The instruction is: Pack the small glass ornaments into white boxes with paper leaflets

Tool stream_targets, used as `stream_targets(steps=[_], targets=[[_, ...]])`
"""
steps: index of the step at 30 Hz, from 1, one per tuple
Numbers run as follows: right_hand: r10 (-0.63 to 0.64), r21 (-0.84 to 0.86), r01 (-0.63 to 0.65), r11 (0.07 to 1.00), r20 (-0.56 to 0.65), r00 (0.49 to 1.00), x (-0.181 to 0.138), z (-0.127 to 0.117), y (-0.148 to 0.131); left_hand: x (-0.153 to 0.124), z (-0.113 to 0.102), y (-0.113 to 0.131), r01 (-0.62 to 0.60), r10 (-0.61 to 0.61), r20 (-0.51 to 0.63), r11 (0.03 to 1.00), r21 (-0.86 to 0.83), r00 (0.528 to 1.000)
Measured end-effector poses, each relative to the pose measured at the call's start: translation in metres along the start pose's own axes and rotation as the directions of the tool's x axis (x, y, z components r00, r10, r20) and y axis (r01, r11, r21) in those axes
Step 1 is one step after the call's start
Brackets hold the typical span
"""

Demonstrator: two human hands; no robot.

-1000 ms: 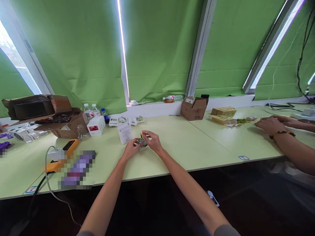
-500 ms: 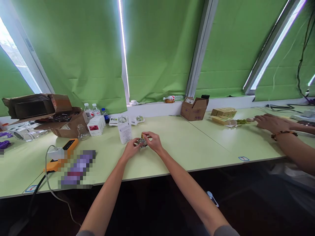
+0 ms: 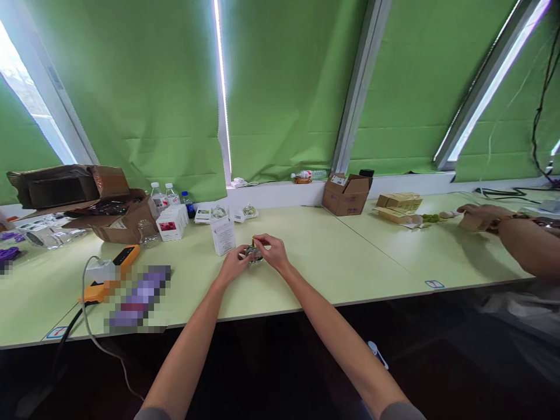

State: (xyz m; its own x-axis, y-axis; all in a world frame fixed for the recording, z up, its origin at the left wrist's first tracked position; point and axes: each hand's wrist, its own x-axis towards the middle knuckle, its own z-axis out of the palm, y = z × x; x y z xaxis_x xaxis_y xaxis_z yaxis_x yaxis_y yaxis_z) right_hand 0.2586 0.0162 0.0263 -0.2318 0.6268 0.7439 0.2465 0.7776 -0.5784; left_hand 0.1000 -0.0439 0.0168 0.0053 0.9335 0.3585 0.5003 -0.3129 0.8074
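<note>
Over the middle of the table, a small clear, shiny bottle (image 3: 254, 255) that looks like glass is between my two hands. My left hand (image 3: 235, 261) grips its body from the left, fingers closed on the side. With thumb and fingertips, my right hand (image 3: 273, 252) pinches the narrow gold-coloured top (image 3: 253, 241) of the bottle. My fingers cover much of it, so its exact shape is hard to make out. Just behind my left hand stands an upright white box (image 3: 224, 236) with printed text. Two similar shiny round pieces lie farther back near small white cartons (image 3: 202, 214).
On the left are an orange power strip (image 3: 126, 256), a pixelated purple item (image 3: 142, 297), white boxes (image 3: 172, 223), water bottles and an opened carton (image 3: 126, 224). A cardboard box (image 3: 345, 195) stands back right. Another person's hand (image 3: 479, 217) works at the far right by yellow boxes (image 3: 399, 202).
My hands keep nearly the same hold on the bottle. At the far right, the other person's arm has shifted, and a brownish piece now shows under that hand.
</note>
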Motion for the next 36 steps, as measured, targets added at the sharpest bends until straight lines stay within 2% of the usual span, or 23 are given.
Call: stream_targets(steps=[12,18,30,36], targets=[[0.023,0.006,-0.023,1.000,0.007,1.000,0.0004,0.0027,0.0055,0.0012,-0.0007,-0.0022,-0.014,0.014,-0.005,1.000,0.014,1.000],[0.000,-0.092,0.000,0.996,-0.009,1.000,0.0010,0.0026,0.0055,0.0010,-0.0004,-0.0031,-0.004,0.004,-0.003,1.000,0.006,1.000],[-0.022,-0.182,0.018,0.983,-0.021,1.000,0.0023,0.0037,0.0056,0.0020,0.0001,-0.0064,-0.015,0.015,0.006,1.000,0.009,1.000],[0.016,-0.212,-0.007,0.977,0.039,0.999,-0.0014,0.0004,0.0024,0.0024,-0.0003,-0.0074,-0.037,0.037,0.014,0.999,0.010,0.999]])
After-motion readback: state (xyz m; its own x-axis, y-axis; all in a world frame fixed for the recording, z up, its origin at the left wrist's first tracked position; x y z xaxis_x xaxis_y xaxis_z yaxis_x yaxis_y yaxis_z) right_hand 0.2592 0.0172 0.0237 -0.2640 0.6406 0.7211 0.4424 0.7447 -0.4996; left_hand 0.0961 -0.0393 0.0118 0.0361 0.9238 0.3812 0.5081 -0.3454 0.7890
